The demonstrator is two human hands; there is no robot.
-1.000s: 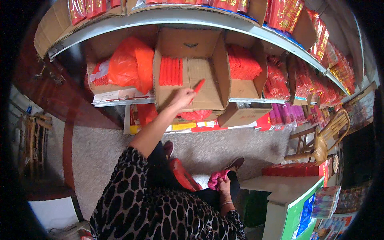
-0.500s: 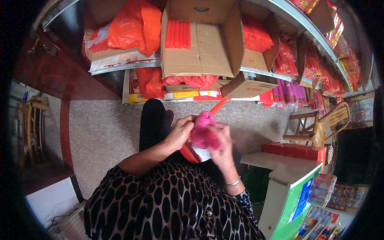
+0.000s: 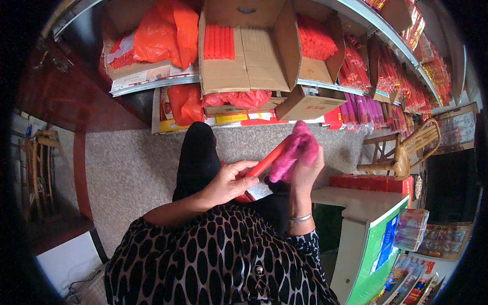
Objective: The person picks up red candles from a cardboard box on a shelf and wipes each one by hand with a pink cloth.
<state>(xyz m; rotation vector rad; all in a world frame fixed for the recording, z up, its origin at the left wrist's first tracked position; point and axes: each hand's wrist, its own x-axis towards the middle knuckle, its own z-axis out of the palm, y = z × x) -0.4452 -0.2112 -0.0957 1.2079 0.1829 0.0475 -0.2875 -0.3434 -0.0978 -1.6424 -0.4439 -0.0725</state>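
My left hand (image 3: pixel 230 182) grips the near end of a red candle (image 3: pixel 264 161), which slants up and to the right. A pink cloth (image 3: pixel 284 163) is bunched around the candle's far end, hiding its tip. My right hand (image 3: pixel 309 169), slightly blurred and with a bangle at the wrist, is closed on the cloth. Below my hands, a red-edged thing (image 3: pixel 246 197) with a pale surface shows partly on my lap; I cannot make out what it is.
Ahead, an open cardboard box (image 3: pixel 267 63) on the shelf holds a row of red candles (image 3: pixel 219 42). Red plastic bags (image 3: pixel 168 35) lie to its left, with another box of red sticks (image 3: pixel 316 40) to its right. A bamboo chair (image 3: pixel 404 152) and a white-and-green counter (image 3: pixel 351 244) stand at right.
My right hand and the cloth have moved up and right along the candle, baring its middle. My left hand has stayed near the lower end, and the view has shifted slightly.
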